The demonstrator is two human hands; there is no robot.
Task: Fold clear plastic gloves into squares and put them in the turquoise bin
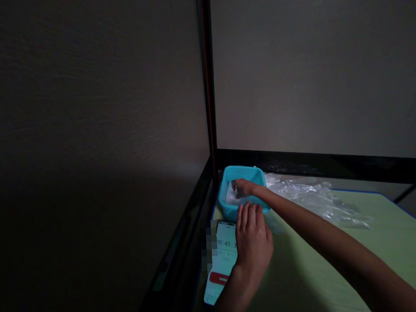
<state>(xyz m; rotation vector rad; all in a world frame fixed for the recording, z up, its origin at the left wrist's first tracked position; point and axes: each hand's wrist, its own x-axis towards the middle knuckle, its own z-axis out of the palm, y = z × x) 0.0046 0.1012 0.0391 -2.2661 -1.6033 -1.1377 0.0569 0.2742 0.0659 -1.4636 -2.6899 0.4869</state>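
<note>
A turquoise plastic basket [226, 212] stands in the corner of a pale green tabletop. My right hand [244, 187] reaches over its right side, down into it, with the fingers bent. Beneath those fingers is something whitish, perhaps thin plastic; what they pinch, if anything, I cannot make out. My left hand [253, 237] is at the basket's near side, back up, fingers stretched out side by side with their tips at the rim. Under its left edge lies a phone [223, 259] with a lit timer screen, partly covered by the hand and wrist.
Crumpled clear plastic bags [316, 199] lie right of the basket. The green table [380, 240] has a blue edge. Grey panels with dark frames rise at the left [100, 133] and behind [314, 73], meeting at a dark post [209, 82]. The scene is dim.
</note>
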